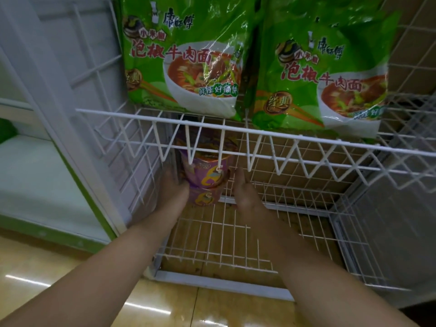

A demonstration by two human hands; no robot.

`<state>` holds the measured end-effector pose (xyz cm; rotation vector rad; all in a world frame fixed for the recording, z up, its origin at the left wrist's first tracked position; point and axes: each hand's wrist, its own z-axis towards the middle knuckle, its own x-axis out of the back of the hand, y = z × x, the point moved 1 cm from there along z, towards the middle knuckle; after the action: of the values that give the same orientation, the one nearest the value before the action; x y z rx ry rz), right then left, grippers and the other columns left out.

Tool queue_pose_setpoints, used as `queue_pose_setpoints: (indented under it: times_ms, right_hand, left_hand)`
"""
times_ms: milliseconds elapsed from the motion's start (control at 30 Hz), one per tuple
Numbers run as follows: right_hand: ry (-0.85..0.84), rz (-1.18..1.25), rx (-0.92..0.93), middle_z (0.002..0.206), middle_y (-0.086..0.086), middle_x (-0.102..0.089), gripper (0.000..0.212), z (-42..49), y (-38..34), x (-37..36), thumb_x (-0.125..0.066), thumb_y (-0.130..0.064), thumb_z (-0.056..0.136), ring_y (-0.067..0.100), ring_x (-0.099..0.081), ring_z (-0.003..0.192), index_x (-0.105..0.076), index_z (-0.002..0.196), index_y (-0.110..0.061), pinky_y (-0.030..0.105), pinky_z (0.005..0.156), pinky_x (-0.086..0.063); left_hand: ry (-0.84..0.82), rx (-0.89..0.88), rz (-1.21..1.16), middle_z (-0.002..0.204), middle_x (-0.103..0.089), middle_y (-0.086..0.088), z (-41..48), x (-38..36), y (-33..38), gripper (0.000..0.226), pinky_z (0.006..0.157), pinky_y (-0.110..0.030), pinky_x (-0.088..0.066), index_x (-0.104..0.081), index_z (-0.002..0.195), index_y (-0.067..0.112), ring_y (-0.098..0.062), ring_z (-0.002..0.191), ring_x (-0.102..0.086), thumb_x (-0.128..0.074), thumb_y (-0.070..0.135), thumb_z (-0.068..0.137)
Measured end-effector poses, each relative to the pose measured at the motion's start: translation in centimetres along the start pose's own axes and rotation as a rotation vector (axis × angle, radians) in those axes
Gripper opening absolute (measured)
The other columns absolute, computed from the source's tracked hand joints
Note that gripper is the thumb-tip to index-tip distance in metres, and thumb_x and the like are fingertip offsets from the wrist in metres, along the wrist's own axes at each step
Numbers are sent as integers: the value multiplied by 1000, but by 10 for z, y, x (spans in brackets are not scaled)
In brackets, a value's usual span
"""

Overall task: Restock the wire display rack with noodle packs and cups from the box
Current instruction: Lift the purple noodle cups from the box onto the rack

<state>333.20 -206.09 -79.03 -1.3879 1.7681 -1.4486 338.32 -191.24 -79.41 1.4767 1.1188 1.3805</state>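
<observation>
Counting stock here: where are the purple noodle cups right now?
Head view, left of centre: the purple noodle cups stand on the lower wire shelf, between the left hand and right hand.

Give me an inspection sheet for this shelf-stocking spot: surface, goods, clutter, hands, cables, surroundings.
Surface: white wire rack with an upper shelf and a lower shelf.
Job's things: left noodle pack and right noodle pack, both green, on the upper shelf; purple cup stack on the lower shelf; box not in view.
Clutter: nothing seen.
Hands: left hand against the stack's left side; right hand flat beside its right side, contact unclear.
Cables: nothing seen.
Surroundings: glossy tiled floor; white-and-green cabinet at left.
</observation>
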Motion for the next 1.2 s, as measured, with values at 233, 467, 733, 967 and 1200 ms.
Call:
queue_pose_setpoints:
  times_ms: [233,467,733,967,1200]
  right_hand:
    - [2,62,-65,132,14,-60,56,-35,3,11,-23,-53,103,33,-58,117,-53,135,-18,55,102,-45]
    - [-64,6,-183,130,3,-62,65,-158,-32,44,-20,-64,97,25,-60,117,-52,138,-24,52,101,-48]
    - [-105,31,-27,120,-6,-64,35,-345,-202,142,-25,-40,106,9,-62,108,-58,116,-34,46,100,-49]
    - [-71,87,112,115,-9,-66,32,-494,-335,222,-30,-38,105,5,-63,105,-60,115,-37,43,98,-50]
    - [101,124,196,114,-4,-68,30,-608,-413,293,-30,-30,107,11,-66,104,-59,110,-36,45,94,-53]
  left_hand:
    - [5,179,-16,104,-66,-17,-58,3,21,21,67,-19,-52,-64,108,7,-32,98,-62,-49,5,94]
    - [-166,265,-67,104,-62,10,-162,43,87,35,97,-45,-47,-56,117,33,-12,92,-58,-49,7,94]
    - [-226,151,-146,131,-58,8,-300,127,312,33,106,-43,-45,-55,130,20,-9,123,-54,-46,8,101]
    - [-174,94,-389,124,-63,8,-410,163,501,30,92,-34,-54,-60,125,22,-5,115,-60,-47,9,101]
    - [-236,84,-416,121,-63,8,-498,178,592,29,92,-34,-55,-60,124,24,-5,113,-59,-48,12,100]
